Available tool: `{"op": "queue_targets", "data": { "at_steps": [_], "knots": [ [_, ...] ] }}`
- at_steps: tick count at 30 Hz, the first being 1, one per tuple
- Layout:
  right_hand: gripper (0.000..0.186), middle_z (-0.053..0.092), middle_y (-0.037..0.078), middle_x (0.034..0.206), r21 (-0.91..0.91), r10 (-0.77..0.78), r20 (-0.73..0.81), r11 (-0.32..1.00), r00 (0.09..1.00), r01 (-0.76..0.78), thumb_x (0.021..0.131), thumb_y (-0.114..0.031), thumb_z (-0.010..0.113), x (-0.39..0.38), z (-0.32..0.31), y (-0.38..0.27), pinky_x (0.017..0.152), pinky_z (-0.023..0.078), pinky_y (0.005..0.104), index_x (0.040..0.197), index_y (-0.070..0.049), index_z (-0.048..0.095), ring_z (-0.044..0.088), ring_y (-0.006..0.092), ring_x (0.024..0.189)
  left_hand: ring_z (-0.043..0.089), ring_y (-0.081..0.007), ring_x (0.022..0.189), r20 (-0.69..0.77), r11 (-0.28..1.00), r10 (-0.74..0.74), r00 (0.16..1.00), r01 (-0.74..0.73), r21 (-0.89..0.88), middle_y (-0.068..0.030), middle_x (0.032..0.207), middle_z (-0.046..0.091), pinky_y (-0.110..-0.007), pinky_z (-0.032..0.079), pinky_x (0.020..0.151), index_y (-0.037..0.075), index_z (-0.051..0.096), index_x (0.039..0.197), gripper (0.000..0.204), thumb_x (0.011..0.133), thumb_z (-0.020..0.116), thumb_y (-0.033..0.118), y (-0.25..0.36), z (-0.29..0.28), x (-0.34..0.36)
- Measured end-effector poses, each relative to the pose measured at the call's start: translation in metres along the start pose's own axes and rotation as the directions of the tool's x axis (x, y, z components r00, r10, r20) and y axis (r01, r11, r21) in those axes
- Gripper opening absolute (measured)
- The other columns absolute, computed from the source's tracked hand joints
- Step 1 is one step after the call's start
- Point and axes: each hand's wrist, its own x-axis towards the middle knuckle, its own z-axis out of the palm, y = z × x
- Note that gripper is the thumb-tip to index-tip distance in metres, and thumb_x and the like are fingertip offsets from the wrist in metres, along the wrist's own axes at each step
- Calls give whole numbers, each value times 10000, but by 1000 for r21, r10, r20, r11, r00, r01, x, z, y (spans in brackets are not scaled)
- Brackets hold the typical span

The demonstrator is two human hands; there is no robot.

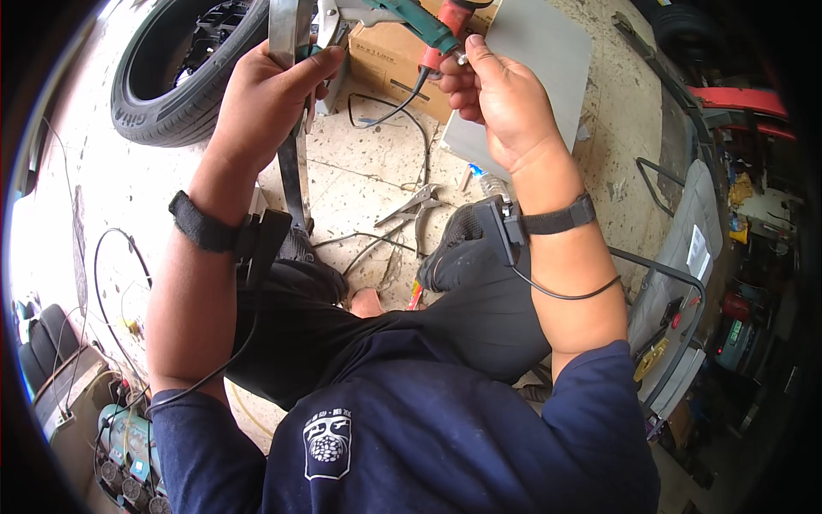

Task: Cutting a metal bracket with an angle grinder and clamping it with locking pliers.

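Note:
At the top of the head view, my left hand (267, 103) is closed around a long flat metal strip (293, 171) that runs down toward my left foot. Beside it are locking pliers (415, 24) with metal jaws and a green handle; their jaws sit near the strip, though whether they clamp it I cannot tell. The fingers of my right hand (509, 103) are closed, thumb and forefinger pinching the small metal adjusting screw (462, 59) at the handle's end. A red tool (435, 51) with a black cord lies behind the pliers, partly hidden.
A tire (184, 120) lies at the far left. Beyond my hands stand a cardboard box (390, 64) and a grey panel (548, 51). More locking pliers (415, 210) rest on the floor between my shoes, among black cords. A grey padded creeper (689, 223) stands at right.

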Motion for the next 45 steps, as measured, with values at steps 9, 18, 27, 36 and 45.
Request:
{"op": "queue_targets", "data": {
  "at_steps": [9,18,27,36,45],
  "knots": [
    [373,674,-44,837,77,67,52,995,996,-71,1050,-468,654,0,-4,-3,693,467,232,925,-120,705,576,49,735,606,-68,678,-9,1000,18,1000,-18,-1,7,771,669,-258,470,635,48,721,966,274,993,768,317,1,1,-1],
    [400,670,-37,814,34,24,21,999,999,-25,1050,-486,643,-2,-5,-2,661,472,235,944,-107,712,587,61,709,601,-63,678,12,999,19,1000,-19,-33,14,772,668,-252,462,634,58,723,927,254,1001,755,298,0,2,0],
    [376,673,2,821,77,6,19,997,1000,-8,1051,-408,663,-2,-3,-2,622,482,234,920,-58,708,603,82,692,581,-52,699,34,999,-15,999,16,-47,16,805,668,-238,437,645,61,720,958,224,1000,749,279,-1,1,1],
    [431,721,32,886,-39,-1,97,999,995,5,1025,-505,666,3,-15,-5,688,523,253,1006,-77,715,664,113,769,594,-66,720,58,998,-20,998,24,-60,4,835,680,-249,467,671,47,722,1013,216,1002,747,261,1,-3,0],
    [597,601,161,1430,571,-73,574,749,816,-335,962,-341,723,6,-4,-1,1053,537,628,1456,-78,514,602,293,1295,594,-48,754,432,987,-68,899,123,-102,37,835,659,-238,488,696,8,713,1172,301,919,818,132,21,12,-16]
  ]
}}
